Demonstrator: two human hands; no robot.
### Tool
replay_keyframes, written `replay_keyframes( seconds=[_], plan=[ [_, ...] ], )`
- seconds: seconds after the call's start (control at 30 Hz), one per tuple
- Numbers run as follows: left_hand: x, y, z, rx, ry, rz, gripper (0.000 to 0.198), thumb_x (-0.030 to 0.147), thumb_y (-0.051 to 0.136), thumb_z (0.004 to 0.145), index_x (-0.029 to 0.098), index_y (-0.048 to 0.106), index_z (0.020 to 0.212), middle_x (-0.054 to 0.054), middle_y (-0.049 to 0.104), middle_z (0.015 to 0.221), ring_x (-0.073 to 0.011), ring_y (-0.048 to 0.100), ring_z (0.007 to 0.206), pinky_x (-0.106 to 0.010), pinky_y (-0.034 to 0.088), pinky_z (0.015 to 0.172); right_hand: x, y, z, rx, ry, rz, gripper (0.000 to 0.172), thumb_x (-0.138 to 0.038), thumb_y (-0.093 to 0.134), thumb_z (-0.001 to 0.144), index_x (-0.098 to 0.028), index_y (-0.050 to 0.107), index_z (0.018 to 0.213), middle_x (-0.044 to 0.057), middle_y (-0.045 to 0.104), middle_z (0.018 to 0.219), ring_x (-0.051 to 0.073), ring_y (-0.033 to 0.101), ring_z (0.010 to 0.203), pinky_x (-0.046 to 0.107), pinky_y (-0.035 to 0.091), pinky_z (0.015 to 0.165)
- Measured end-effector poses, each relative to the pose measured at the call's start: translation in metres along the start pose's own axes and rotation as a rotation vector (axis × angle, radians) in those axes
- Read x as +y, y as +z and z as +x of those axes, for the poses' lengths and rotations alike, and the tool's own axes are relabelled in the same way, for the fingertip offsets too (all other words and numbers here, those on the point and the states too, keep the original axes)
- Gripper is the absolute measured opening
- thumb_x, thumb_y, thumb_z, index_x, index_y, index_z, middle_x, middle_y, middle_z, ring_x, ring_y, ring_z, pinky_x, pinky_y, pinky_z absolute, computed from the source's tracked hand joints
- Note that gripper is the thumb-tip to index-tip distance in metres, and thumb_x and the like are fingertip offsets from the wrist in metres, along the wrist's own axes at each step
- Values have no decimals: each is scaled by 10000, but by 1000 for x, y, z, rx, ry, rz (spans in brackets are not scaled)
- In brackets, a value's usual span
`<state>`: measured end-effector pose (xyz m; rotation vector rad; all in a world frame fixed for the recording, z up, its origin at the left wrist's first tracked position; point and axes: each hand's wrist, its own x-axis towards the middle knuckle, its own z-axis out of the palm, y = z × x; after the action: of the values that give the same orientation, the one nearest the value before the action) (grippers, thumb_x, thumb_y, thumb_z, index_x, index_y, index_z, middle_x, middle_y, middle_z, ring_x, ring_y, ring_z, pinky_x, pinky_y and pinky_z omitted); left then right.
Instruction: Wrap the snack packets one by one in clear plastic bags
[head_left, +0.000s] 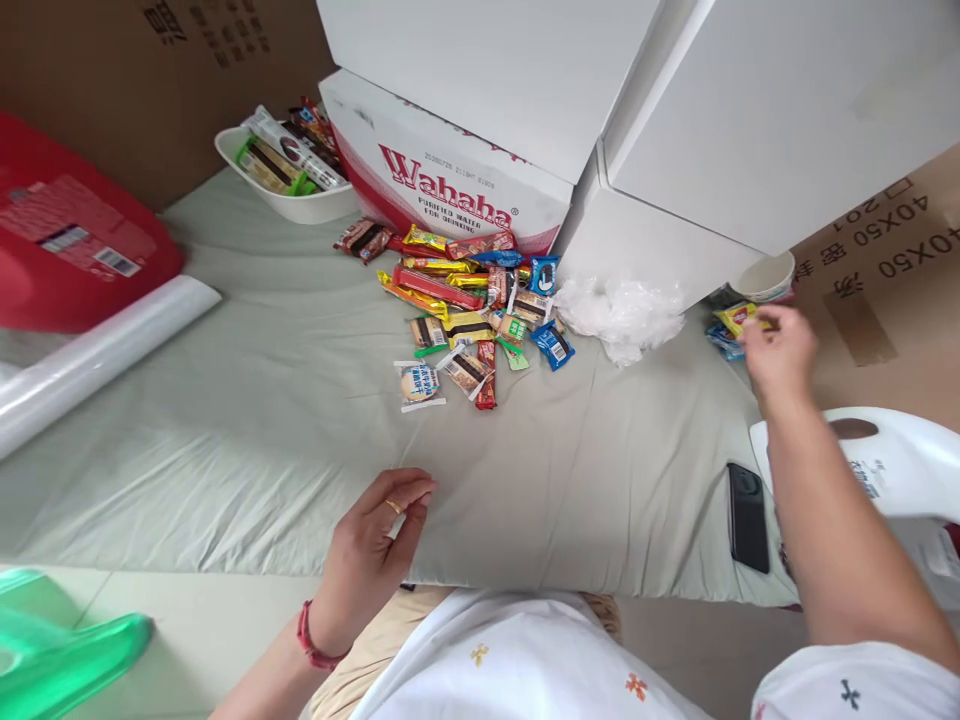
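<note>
My right hand [780,350] reaches to the far right, its fingers closed on a small yellow snack packet [735,318]. Just below that packet lie blue wrapped snacks [724,342], partly hidden, beside a white paper cup [763,276]. Over the near part of the cloth, my left hand [381,525] has thumb and fingertips pressed together, and nothing shows in them. Beyond it spreads a pile of wrapped snacks: a round biscuit in a clear wrapper [420,384], a red bar [486,375], a blue packet [553,345] and several others.
A white basket [300,208] of snacks stands at the back left, beside a Wahaba-style water carton [450,185]. Crumpled clear plastic [622,315] lies right of the pile. A phone [748,518] and white jug [892,450] are at right; a red container [67,230] and plastic roll [105,355] at left.
</note>
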<state>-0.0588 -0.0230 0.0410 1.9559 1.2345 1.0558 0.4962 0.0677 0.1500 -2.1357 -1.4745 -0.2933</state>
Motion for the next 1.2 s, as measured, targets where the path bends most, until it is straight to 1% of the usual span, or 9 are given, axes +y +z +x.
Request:
replay_keyframes(
  seconds=[0.1, 0.23, 0.33, 0.5, 0.67, 0.77, 0.87, 0.97, 1.2],
  plan=[
    [-10, -10, 2, 23, -6, 51, 203, 151, 535, 987, 218, 725, 1003, -66, 730, 1018, -149, 725, 833, -244, 599, 726, -28, 29, -89, -121, -51, 56, 334, -393, 512, 965, -156, 720, 1076, 104, 724, 882, 206, 675, 705, 382, 550, 768],
    [-33, -30, 22, 69, -45, 136, 176, 199, 548, 986, 201, 724, 987, -65, 727, 1024, -160, 725, 881, -258, 591, 773, -65, 44, -196, -296, -260, 167, 227, -301, 508, 1017, -225, 715, 1073, 105, 748, 1086, 250, 709, 1003, 435, 565, 921],
    [-59, -44, 60, 135, -89, 192, 196, 265, 544, 986, 184, 721, 969, -64, 725, 1003, -161, 701, 850, -266, 581, 760, -78, 49, -245, -333, -302, 188, 239, -284, 528, 1021, -237, 673, 1205, 138, 695, 1275, 296, 651, 1155, 521, 553, 970],
    [-118, -67, 174, 233, -142, 422, 241, 254, 552, 954, 136, 727, 1071, -85, 703, 1084, -151, 646, 807, -307, 553, 810, -81, 61, -276, -259, -314, 124, 273, -258, 529, 1023, -215, 634, 1271, 161, 667, 1293, 317, 618, 1150, 550, 539, 949],
    [-174, -91, 298, 295, -250, 556, 525, 242, 658, 913, 59, 550, 1393, -118, 550, 1460, -178, 572, 1228, -401, 412, 1058, -83, 67, -277, -200, -317, 120, 242, -245, 537, 1020, -199, 650, 1230, 145, 682, 1238, 294, 621, 1107, 493, 530, 926],
    [-199, -96, 332, 224, -301, 492, 504, 471, 604, 953, 36, 621, 1206, -66, 606, 1329, -140, 579, 1206, -383, 395, 965, -83, 67, -276, -197, -317, 132, 238, -242, 541, 1019, -197, 652, 1224, 142, 683, 1228, 290, 621, 1096, 484, 525, 921],
    [-214, -93, 335, 226, -302, 473, 463, 547, 598, 915, 91, 661, 969, -12, 654, 1151, -114, 578, 1096, -357, 391, 902, -83, 66, -276, -202, -307, 139, 236, -238, 546, 1017, -192, 655, 1220, 141, 683, 1224, 285, 620, 1075, 480, 522, 915],
    [-217, -88, 319, 205, -325, 541, 293, 418, 585, 940, 139, 635, 864, 16, 624, 1052, -121, 560, 1055, -355, 401, 918, -83, 65, -275, -204, -298, 156, 231, -232, 548, 1014, -196, 658, 1213, 135, 686, 1220, 283, 619, 1070, 478, 523, 913],
    [-178, -84, 238, 193, -225, 655, 150, 284, 590, 953, 164, 636, 874, -11, 645, 923, -157, 552, 844, -292, 431, 770, -81, 66, -275, -196, -286, 191, 228, -217, 547, 1009, -211, 657, 1208, 127, 689, 1208, 283, 620, 1067, 487, 527, 917]
  ],
)
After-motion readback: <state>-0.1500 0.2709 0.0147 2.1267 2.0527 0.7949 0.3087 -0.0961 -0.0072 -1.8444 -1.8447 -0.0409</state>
